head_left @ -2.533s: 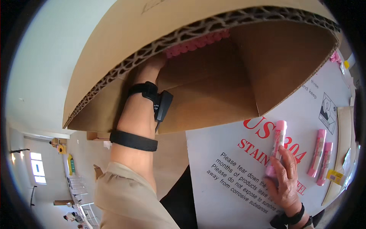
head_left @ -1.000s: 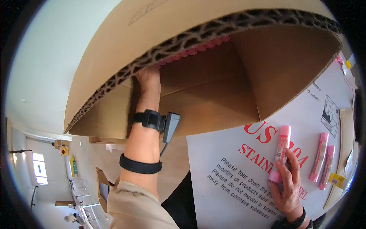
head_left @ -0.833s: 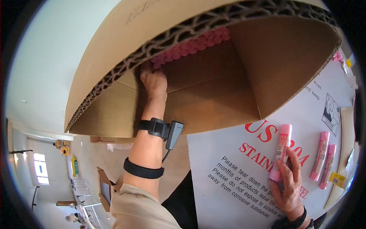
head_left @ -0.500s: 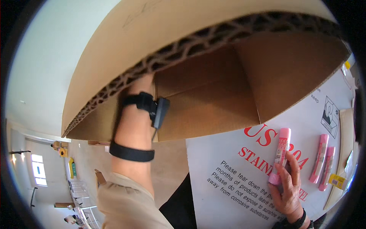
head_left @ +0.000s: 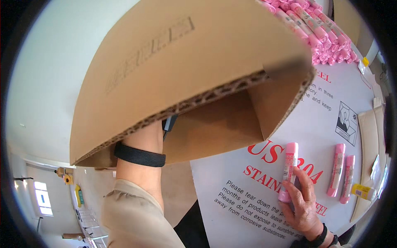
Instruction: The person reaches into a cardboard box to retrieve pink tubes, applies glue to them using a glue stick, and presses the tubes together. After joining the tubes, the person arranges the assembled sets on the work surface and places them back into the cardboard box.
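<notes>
A cardboard box [head_left: 165, 70] is tilted above the table, its opening facing me. My left forearm [head_left: 140, 175], with a black strap [head_left: 139, 155] round it, reaches into this opening. The left hand itself is hidden by the box wall. On the white printed board [head_left: 231, 165], my right hand [head_left: 305, 202] closes its thumb and fingers about the lower part of a pink roll [head_left: 290, 165] with a printed band. Two more pink rolls, one longer [head_left: 337, 169] and one shorter [head_left: 348, 179], lie side by side to the right of that hand.
A heap of pink rolls [head_left: 318, 31] lies at the far right behind the box. Along the right edge are a beige padded strip [head_left: 368, 153] and a yellow label [head_left: 364, 191]. White ladder-like racks [head_left: 87, 215] stand on the floor at far left.
The box has swung down and left, uncovering the heap of rolls behind it. My left forearm is deeper behind the box wall. My right hand stays on its roll, slightly further left in view.
</notes>
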A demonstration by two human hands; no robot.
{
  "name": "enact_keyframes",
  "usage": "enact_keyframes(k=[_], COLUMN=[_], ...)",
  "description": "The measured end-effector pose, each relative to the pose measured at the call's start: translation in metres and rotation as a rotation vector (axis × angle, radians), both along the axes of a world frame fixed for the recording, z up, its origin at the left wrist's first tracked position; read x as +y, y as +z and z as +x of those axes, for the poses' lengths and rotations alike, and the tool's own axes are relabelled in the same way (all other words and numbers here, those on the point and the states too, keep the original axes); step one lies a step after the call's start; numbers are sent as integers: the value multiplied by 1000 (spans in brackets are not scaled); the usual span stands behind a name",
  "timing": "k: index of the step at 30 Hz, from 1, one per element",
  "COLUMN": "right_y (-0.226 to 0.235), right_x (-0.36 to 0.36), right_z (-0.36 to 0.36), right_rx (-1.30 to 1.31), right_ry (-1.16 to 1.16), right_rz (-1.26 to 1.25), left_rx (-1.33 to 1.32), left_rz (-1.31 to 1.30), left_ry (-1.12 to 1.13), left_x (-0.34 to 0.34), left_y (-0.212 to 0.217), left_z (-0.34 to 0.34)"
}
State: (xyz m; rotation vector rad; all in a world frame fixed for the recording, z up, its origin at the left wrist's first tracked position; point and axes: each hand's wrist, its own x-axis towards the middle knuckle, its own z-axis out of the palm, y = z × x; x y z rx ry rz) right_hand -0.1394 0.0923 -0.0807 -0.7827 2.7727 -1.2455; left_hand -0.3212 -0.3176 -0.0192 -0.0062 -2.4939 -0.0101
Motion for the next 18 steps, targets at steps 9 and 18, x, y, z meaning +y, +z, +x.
enact_keyframes(k=[9,18], right_y=[4,-1], right_x=[2,-1], right_z=[0,1], right_rx=[7,-25], right_ry=[26,-17], right_rz=[49,17], left_rx=[-24,-60], left_rz=[-63,-124], left_ry=[-46,-57], left_x=[37,59], left_y=[-11,-37], left_z=[-60,-20])
